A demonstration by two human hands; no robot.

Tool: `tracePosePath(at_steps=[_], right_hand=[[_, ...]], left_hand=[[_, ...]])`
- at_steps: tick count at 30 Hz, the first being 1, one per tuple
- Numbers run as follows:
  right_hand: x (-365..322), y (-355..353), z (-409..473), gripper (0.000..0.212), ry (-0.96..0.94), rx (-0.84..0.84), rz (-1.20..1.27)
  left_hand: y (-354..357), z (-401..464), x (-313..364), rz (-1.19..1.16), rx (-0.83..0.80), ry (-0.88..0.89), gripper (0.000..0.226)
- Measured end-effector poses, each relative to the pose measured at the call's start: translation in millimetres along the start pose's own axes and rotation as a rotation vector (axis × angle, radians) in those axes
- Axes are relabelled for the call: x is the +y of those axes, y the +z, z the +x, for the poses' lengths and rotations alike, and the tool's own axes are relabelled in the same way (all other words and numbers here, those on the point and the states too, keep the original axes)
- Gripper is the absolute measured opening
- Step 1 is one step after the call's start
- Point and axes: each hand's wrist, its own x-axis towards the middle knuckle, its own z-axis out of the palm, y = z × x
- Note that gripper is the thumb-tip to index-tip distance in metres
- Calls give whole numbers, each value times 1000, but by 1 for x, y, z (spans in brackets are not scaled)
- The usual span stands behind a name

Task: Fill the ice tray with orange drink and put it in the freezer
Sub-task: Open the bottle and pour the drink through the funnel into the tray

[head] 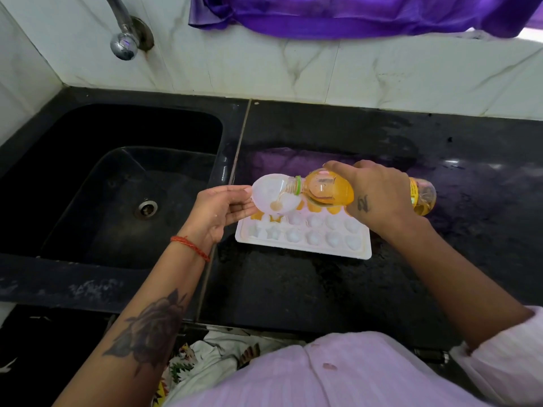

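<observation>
A white ice tray (305, 245) with star, round and heart moulds lies on the black counter; several moulds in its far row hold orange drink. Above the tray's far left corner my left hand (221, 208) pinches the rim of a small white funnel (271, 195). My right hand (379, 195) grips a clear bottle of orange drink (329, 190), tipped on its side with its open neck in the funnel. A thin stream runs from the neck into the funnel.
A black sink (73, 183) with a metal drain (146, 208) lies left of the tray, under a chrome tap (123, 44). Purple cloth (352, 13) hangs over the white marble wall. The black counter (440, 142) extends to the right.
</observation>
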Motion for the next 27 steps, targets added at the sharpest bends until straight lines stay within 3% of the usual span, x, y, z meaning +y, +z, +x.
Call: tracePosePath(at_steps=[15,27], right_hand=[[18,-2,-18,66,118,-6,69],[28,5,-24,64,70,-3,-30]], left_hand=[[20,0,-1,-29,-87,5,6],[29,5,-8,24,-79,-10,6]])
